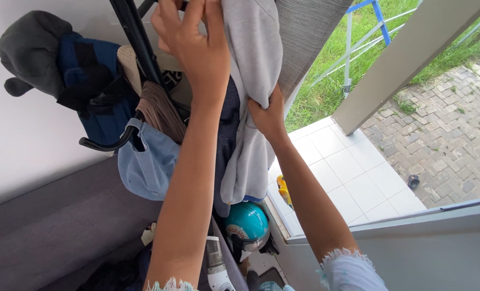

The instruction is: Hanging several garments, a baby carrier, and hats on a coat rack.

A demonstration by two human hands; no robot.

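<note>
Grey hoodie [253,81] hangs from the rack [137,40], between both hands: left hand [194,43] pinches its top edge, right hand [267,116] closed on its right side, lower down.

Counted: two hands, left hand [188,43] and right hand [268,116], at 12 o'clock; one grey garment [253,81]; one light-blue cap [145,164] at 9 o'clock; one teal helmet [246,223] at 6 o'clock.

Single head-worn camera, looking steeply down along both raised forearms, close to the coat rack [135,40], open doorway at right.
</note>
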